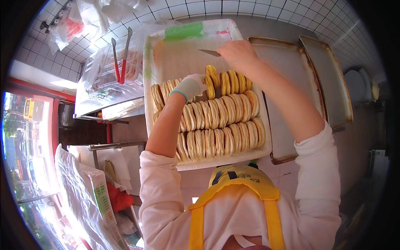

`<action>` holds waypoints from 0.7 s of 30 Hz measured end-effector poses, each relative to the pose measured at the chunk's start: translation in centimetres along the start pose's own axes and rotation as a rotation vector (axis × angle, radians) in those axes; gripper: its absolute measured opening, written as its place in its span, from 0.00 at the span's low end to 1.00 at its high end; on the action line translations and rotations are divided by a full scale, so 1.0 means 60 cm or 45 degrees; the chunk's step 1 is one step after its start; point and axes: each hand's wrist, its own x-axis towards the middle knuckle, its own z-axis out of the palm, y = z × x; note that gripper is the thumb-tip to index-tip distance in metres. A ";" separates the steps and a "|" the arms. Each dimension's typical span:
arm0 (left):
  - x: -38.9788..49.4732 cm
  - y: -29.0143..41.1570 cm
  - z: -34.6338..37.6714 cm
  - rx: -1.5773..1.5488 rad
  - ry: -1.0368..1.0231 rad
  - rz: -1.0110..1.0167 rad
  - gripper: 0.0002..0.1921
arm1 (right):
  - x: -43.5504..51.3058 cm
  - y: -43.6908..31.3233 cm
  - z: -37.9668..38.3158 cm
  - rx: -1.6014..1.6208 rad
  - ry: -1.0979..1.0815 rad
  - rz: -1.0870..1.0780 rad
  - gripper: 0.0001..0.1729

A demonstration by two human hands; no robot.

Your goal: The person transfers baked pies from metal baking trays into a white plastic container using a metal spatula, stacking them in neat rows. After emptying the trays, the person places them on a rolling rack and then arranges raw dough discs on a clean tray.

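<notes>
A large white foam box lies before me, holding rows of round, layered flatbreads stood on edge. My left hand, in a pale glove with a green cuff, reaches into the back row. Its fingertips grip a yellow flatbread, and another yellow one leans just behind it. Several more yellow flatbreads stand to the right in that row. Over the box's right rear, my bare right hand grips a knife. The blade points left, and the fist hides the handle.
Two metal baking trays with browned rims lie right of the box. At the left, red-handled tongs rest on plastic-covered food. Plastic bags hang by the tiled wall. A metal rail is nearer, at the left.
</notes>
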 end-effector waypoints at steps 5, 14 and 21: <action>0.012 0.007 -0.034 0.151 0.483 -0.035 0.28 | 0.024 0.004 0.073 -0.029 -0.084 -0.113 0.06; -0.080 -0.121 -0.085 0.642 0.797 -0.338 0.32 | 0.009 -0.011 0.037 0.002 0.052 -0.226 0.06; -0.126 -0.165 0.024 0.841 0.955 -0.291 0.34 | 0.030 -0.050 0.046 0.357 -0.209 -0.113 0.11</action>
